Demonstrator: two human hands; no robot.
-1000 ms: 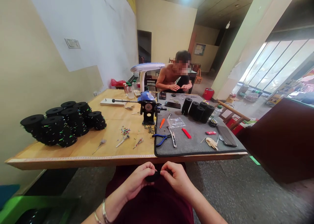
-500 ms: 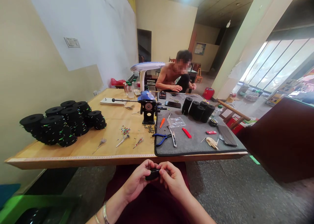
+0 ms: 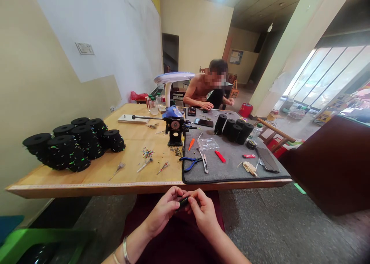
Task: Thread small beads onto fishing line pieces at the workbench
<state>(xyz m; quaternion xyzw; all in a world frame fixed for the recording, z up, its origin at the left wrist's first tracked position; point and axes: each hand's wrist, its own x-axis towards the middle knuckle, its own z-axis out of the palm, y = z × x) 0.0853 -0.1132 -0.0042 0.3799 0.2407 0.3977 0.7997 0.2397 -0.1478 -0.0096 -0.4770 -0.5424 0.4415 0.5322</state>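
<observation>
Close to my lap, just off the table's front edge, both hands are on a small black foam spool (image 3: 182, 204), seen nearly edge-on. My left hand (image 3: 163, 210) is closed around its left side, thumb on top. At its right end my right hand (image 3: 202, 209) pinches with thumb and forefinger; any thin line between the fingers is too fine to make out. Beyond the hands, blue-handled pliers (image 3: 191, 162) and thread snips (image 3: 204, 162) lie on a grey mat (image 3: 231, 175).
Stacked black foam spools (image 3: 62, 150) stand on the left of the wooden table (image 3: 133, 140), more black rolls (image 3: 234, 130) on the right. A winding machine (image 3: 175, 130) and a lamp (image 3: 173, 78) stand mid-table. Across it sits another person (image 3: 199, 87), bent forward.
The spool in my hands has tilted, its right end now higher. My fingers have shifted slightly around it. The other person's hand on the table has moved a little.
</observation>
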